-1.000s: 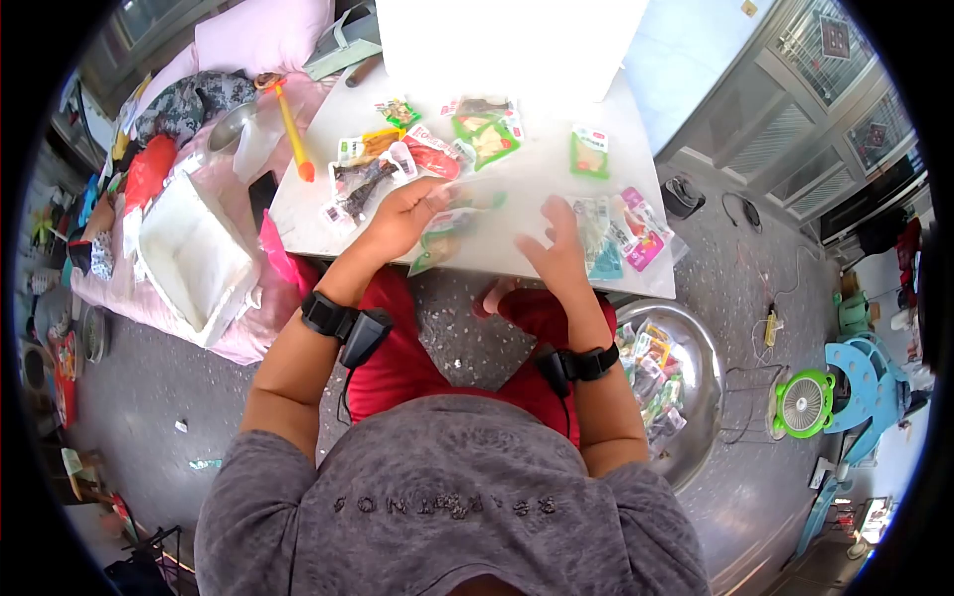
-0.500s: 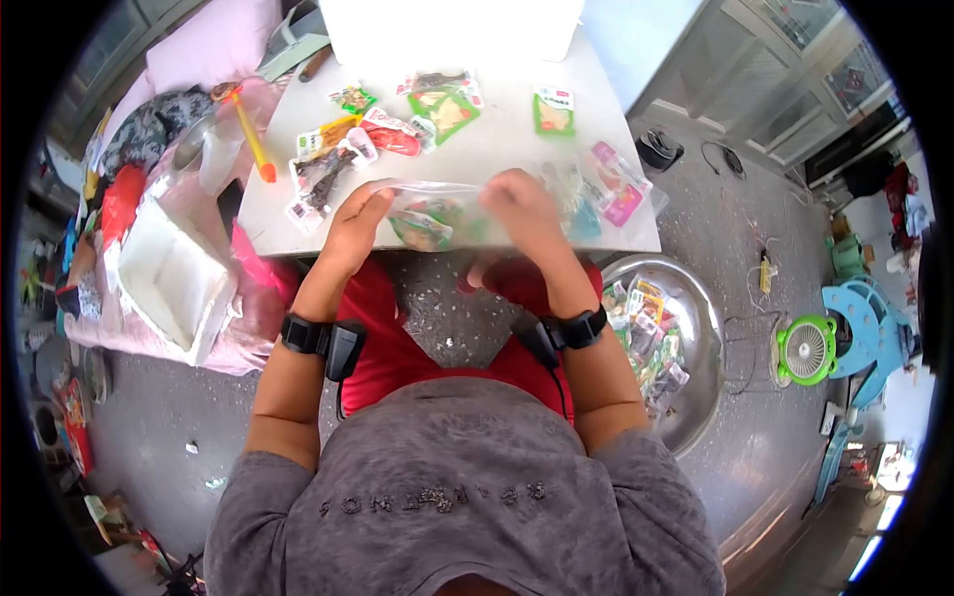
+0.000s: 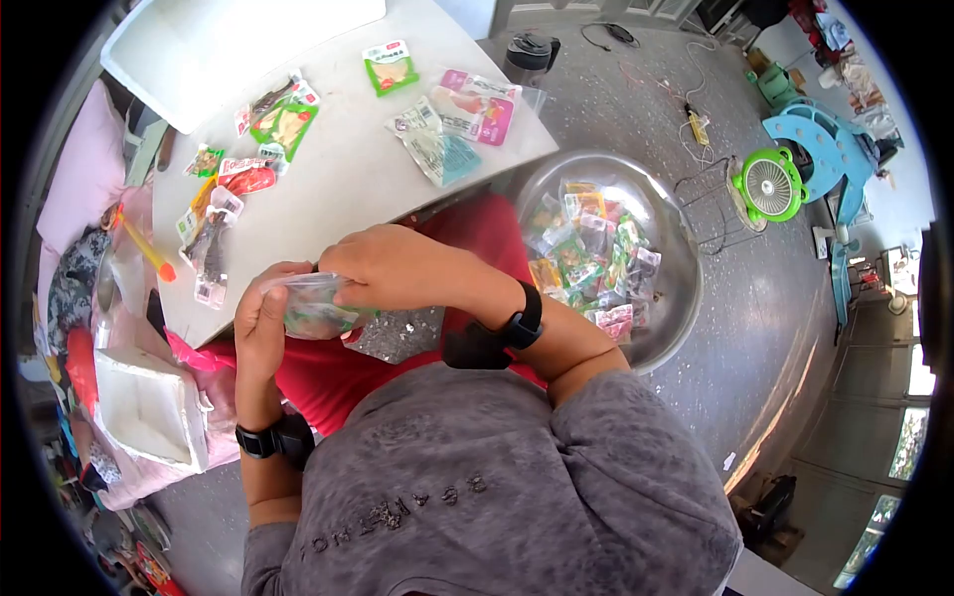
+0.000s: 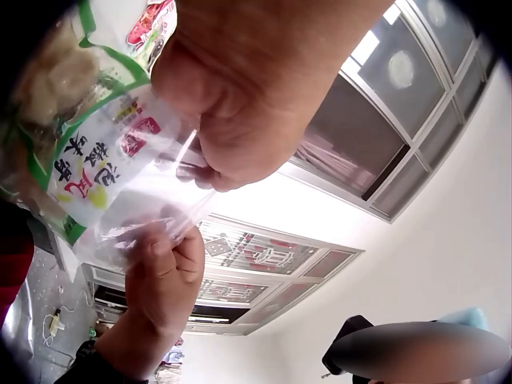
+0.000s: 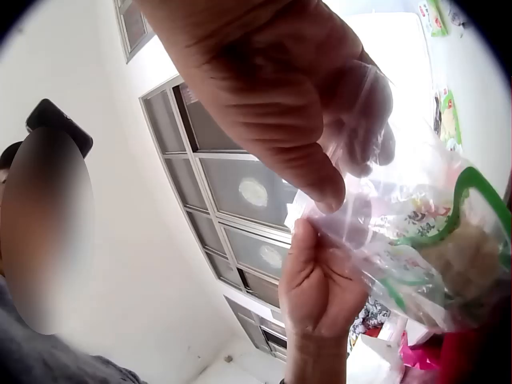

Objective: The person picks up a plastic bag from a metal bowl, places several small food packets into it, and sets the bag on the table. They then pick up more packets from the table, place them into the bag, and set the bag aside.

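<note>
A clear zip-top bag [image 3: 310, 298] with green-and-white food packets inside hangs between both hands at the table's near left edge. My left hand [image 3: 260, 323] pinches the bag's top edge at one side. On the other side, my right hand [image 3: 383, 268] grips the same edge between thumb and fingers. The left wrist view shows a packet with a green border [image 4: 100, 172] through the clear plastic, below the bag's mouth. In the right wrist view the thumb of the right hand [image 5: 272, 104] lies along the bag's top strip, close to the left hand [image 5: 320, 284].
Several snack packets [image 3: 283, 124] lie on the white table [image 3: 338, 149], with pink and teal ones [image 3: 477, 104] at its right. A metal basin [image 3: 676, 298] holding many packets stands on the floor to the right. A white foam box [image 3: 154, 397] sits at left.
The right hand, first apart and open, has taken hold of the bag's top edge. Both hands have drawn closer together and toward the body with the bag. The head view has turned right.
</note>
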The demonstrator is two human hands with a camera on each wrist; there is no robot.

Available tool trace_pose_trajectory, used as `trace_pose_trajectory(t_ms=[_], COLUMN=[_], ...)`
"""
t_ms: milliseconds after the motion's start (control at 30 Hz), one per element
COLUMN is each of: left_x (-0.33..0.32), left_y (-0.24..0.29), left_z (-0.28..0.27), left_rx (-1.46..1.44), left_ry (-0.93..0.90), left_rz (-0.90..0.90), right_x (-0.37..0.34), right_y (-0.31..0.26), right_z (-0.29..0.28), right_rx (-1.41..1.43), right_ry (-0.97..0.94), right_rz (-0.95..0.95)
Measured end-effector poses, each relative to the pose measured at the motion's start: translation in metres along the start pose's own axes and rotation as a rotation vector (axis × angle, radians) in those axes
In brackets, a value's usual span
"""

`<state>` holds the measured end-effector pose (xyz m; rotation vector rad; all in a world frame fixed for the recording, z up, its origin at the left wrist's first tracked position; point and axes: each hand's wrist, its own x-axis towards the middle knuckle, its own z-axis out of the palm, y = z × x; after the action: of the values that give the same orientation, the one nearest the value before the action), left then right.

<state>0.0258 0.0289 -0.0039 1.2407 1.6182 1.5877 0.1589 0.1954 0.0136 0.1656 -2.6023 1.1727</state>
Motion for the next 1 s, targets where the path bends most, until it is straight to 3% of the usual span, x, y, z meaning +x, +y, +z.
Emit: trace_pose_trajectory(t_ms=[233, 300, 367, 433, 500, 567, 633, 667, 700, 800, 867, 1000], left_x=[0.001, 0.002, 0.003, 0.001, -0.007, -0.019, -0.032, -0.037, -0.041, -0.047, -0.049, -0.048], left_y=[-0.019, -0.031, -0.048, -0.072, -0.102, -0.132, -0.15, -0.155, -0.161, -0.181, -0.186, -0.186], left_z=[0.026, 0.026, 0.021, 0.015, 0.012, 0.009, 0.01, 0.011, 0.013, 0.014, 0.015, 0.018], left_rx=[-0.108, -0.063, -0.006, 0.058, 0.033, -0.016, -0.026, -0.009, 0.008, 0.197, 0.311, 0.374], left_ry=[-0.096, -0.091, -0.124, -0.198, -0.19, -0.156, -0.127, -0.132, -0.135, -0.262, -0.261, -0.273], left_rz=[-0.016, -0.151, -0.272, -0.385, -0.506, -0.657, -0.755, -0.776, -0.795, -0.582, -0.605, -0.604], right_x=[-0.031, -0.048, -0.073, -0.102, -0.138, -0.176, -0.211, -0.229, -0.245, -0.289, -0.325, -0.371], right_y=[0.005, 0.004, 0.011, 0.005, 0.021, 0.03, 0.042, 0.049, 0.057, 0.074, 0.098, 0.114], right_z=[-0.006, -0.023, -0.042, -0.066, -0.08, -0.09, -0.099, -0.1, -0.1, -0.091, -0.085, -0.067], right_rx=[-0.035, -0.002, 0.01, 0.258, -0.066, 0.016, 0.43, 0.413, 0.393, 0.297, 0.146, -0.049], right_ry=[-0.012, -0.056, 0.067, 0.13, 0.34, 0.478, 0.572, 0.65, 0.726, 0.813, 0.752, 0.834], right_rz=[0.023, 0.099, 0.117, 0.464, 0.251, 0.324, 0.576, 0.659, 0.741, 0.923, 1.002, 1.213])
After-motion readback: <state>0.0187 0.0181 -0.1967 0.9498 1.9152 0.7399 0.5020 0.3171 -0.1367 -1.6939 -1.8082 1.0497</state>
